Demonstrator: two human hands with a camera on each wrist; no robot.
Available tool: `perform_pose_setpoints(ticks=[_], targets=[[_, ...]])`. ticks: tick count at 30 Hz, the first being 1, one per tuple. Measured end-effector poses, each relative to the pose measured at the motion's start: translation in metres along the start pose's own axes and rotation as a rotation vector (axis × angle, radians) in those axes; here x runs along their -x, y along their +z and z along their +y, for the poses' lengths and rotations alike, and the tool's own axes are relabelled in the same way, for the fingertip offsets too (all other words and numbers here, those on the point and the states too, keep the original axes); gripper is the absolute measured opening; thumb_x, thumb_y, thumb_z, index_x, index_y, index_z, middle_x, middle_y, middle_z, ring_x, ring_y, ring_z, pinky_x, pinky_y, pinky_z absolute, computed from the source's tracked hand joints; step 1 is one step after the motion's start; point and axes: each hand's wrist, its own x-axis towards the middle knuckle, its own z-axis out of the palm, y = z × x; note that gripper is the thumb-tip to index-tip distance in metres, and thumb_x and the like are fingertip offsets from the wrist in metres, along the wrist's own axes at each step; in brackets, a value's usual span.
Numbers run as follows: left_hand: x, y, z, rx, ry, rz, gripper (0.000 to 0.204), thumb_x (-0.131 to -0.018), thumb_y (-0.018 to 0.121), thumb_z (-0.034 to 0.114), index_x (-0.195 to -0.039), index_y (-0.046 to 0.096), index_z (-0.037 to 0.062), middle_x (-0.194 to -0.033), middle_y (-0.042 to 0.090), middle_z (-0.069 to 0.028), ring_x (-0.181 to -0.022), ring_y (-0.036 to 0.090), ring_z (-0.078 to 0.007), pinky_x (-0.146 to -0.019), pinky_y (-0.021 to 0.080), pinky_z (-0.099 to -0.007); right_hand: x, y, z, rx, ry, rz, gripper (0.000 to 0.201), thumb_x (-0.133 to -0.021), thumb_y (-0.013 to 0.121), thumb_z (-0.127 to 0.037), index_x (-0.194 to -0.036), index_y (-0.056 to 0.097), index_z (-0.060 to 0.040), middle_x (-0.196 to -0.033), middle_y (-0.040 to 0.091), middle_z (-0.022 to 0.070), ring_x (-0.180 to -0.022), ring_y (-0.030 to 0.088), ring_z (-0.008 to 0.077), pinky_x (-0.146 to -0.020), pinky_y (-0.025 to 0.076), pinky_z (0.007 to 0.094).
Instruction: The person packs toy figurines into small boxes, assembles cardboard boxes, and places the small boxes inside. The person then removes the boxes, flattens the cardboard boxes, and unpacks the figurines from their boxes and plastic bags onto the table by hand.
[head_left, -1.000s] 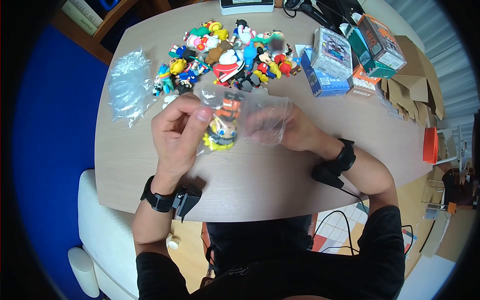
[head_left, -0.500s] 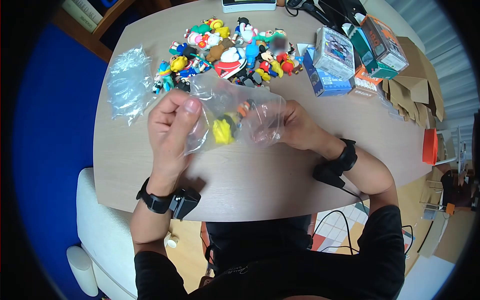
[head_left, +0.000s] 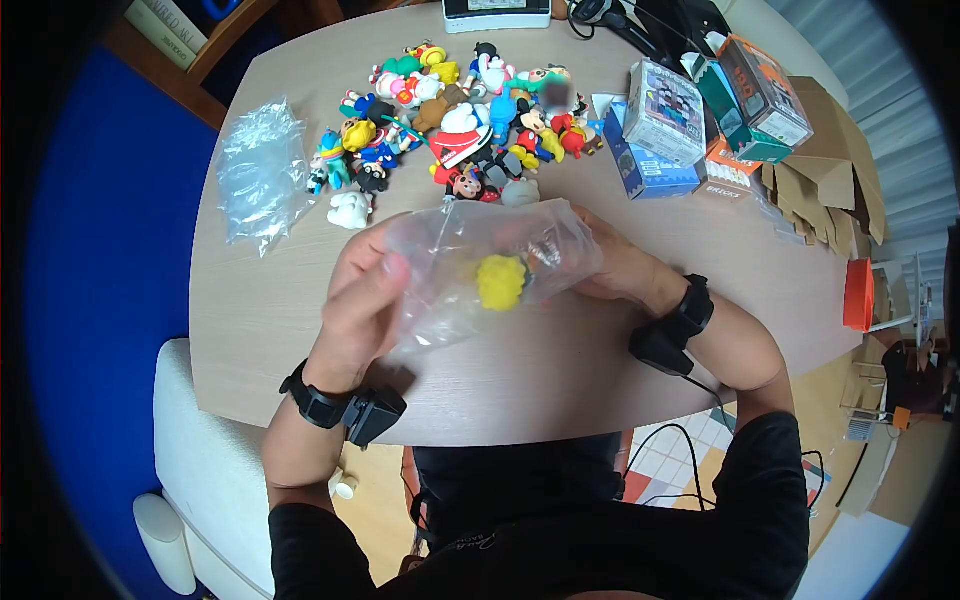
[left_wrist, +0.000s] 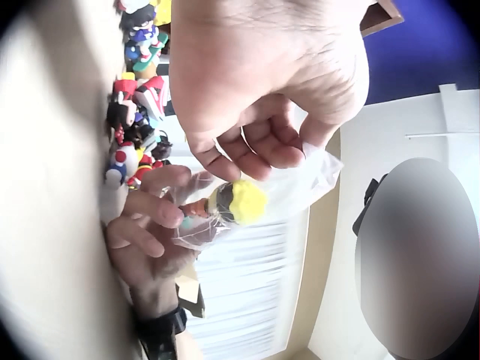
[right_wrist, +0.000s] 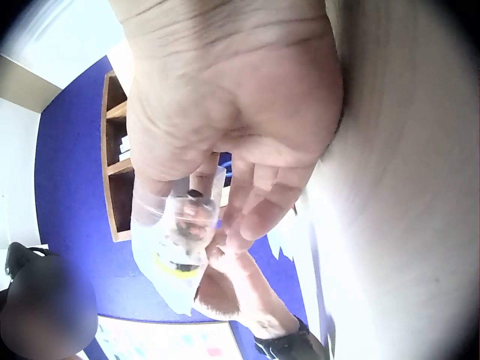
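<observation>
A clear plastic bag (head_left: 440, 300) is stretched between both hands above the table's near half. Inside it lies a figure with a yellow head (head_left: 501, 283) and an orange body, head toward the left hand. The left hand (head_left: 362, 300) pinches the bag's left edge between thumb and fingers; the left wrist view shows that hand (left_wrist: 262, 82) above the yellow head (left_wrist: 247, 201). At the bag's other end the right hand (head_left: 625, 265) grips the plastic, partly behind it. In the right wrist view the right hand (right_wrist: 232, 112) has its fingers around the bag (right_wrist: 169, 247).
Many small figures (head_left: 460, 118) lie heaped on the table (head_left: 270, 340) beyond the hands. A flat stack of clear bags (head_left: 260, 170) is at the left. Boxes (head_left: 665, 110) and torn cardboard (head_left: 825, 160) stand at the right. A white device (head_left: 496, 14) sits at the far edge.
The bagged figure has turned from its face showing to the yellow back of its head, and shifted right. The left hand has moved slightly right and nearer the body, still holding the bag.
</observation>
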Motion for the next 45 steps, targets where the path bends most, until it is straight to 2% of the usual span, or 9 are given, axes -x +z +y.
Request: perform_pose_setpoints(ticks=[5,7,14,22,29,31,35,41,45], targets=[[-0.009,-0.003,0.002,0.037,-0.003,0.095,0.038,-0.098,0.053,0.031,-0.117,0.056,-0.0009,-0.099,0.062,-0.0063,-0.091,0.061,-0.0129,-0.081,0.049,-0.0283,-0.003,-0.005,0.001,0.012,0.023,-0.088,0.042,-0.089,0.07,-0.026,-0.124,0.061,-0.0042,-0.11,0.064,0.005,-0.088,0.065,0.0125,-0.062,0.054,0.0255],[-0.01,-0.006,-0.001,0.072,-0.021,0.138,0.033,-0.1,0.051,0.03,-0.116,0.055,0.0019,-0.102,0.063,-0.008,-0.093,0.063,-0.0135,-0.083,0.051,-0.029,-0.001,0.001,-0.008,0.335,0.009,-0.083,0.039,-0.09,0.069,-0.023,-0.123,0.062,-0.0031,-0.111,0.065,0.006,-0.088,0.065,0.0129,-0.065,0.054,0.0262],[-0.018,0.002,-0.001,0.042,0.017,0.177,0.028,-0.1,0.051,0.03,-0.112,0.055,0.005,-0.102,0.065,-0.0085,-0.092,0.064,-0.015,-0.087,0.052,-0.031,-0.003,0.004,-0.002,0.133,0.111,-0.064,0.027,-0.094,0.064,-0.021,-0.115,0.063,-0.004,-0.105,0.064,0.0046,-0.087,0.064,0.0124,-0.073,0.055,0.0285],[-0.023,-0.032,0.042,0.267,0.348,0.533,0.03,-0.099,0.052,0.031,-0.113,0.056,0.0046,-0.097,0.064,-0.0076,-0.092,0.062,-0.0192,-0.086,0.051,-0.0378,-0.007,0.006,-0.004,0.297,-0.097,0.097,0.022,-0.1,0.053,-0.024,-0.102,0.06,-0.0033,-0.091,0.061,0.0021,-0.083,0.06,0.009,-0.067,0.055,0.0257],[-0.028,-0.077,0.047,0.311,0.411,0.643,0.025,-0.098,0.056,0.028,-0.11,0.057,0.006,-0.098,0.061,-0.0045,-0.092,0.058,-0.0169,-0.087,0.048,-0.0347,-0.007,-0.009,-0.022,0.381,0.086,0.15,0.026,-0.102,0.05,-0.026,-0.113,0.059,-0.0037,-0.094,0.063,0.0034,-0.083,0.063,0.0097,-0.064,0.053,0.0236],[-0.031,-0.069,0.047,0.333,0.406,0.634,0.023,-0.097,0.056,0.025,-0.108,0.058,0.0053,-0.093,0.061,-0.004,-0.09,0.06,-0.017,-0.087,0.049,-0.0344,-0.01,-0.005,-0.018,0.044,-0.166,0.225,0.031,-0.102,0.049,-0.023,-0.126,0.055,-0.0037,-0.099,0.065,0.0057,-0.086,0.064,0.0117,-0.068,0.053,0.0248],[-0.032,-0.059,0.041,0.337,0.333,0.581,0.023,-0.098,0.054,0.025,-0.108,0.059,0.005,-0.094,0.064,-0.0053,-0.091,0.061,-0.018,-0.086,0.05,-0.0338,-0.013,0.012,-0.026,-0.02,-0.191,0.356,0.037,-0.102,0.049,-0.019,-0.135,0.048,-0.0039,-0.103,0.066,0.008,-0.089,0.064,0.0144,-0.076,0.053,0.0274],[-0.031,-0.056,0.027,0.329,0.165,0.369,0.03,-0.1,0.05,0.028,-0.116,0.057,0.0039,-0.106,0.064,-0.0087,-0.102,0.061,-0.0213,-0.091,0.05,-0.0369,-0.006,-0.015,-0.006,0.265,-0.078,0.091,0.043,-0.099,0.053,-0.018,-0.139,0.043,-0.0034,-0.112,0.063,0.0099,-0.096,0.062,0.0156,-0.084,0.051,0.0303],[-0.032,-0.052,0.005,0.307,0.051,0.247,0.036,-0.098,0.052,0.023,-0.126,0.052,0.0005,-0.113,0.062,-0.0101,-0.106,0.061,-0.0212,-0.096,0.048,-0.0373,-0.004,-0.018,-0.007,0.297,-0.186,-0.029,0.042,-0.097,0.058,-0.022,-0.134,0.05,-0.0039,-0.112,0.062,0.0077,-0.097,0.062,0.0146,-0.081,0.051,0.0306]])
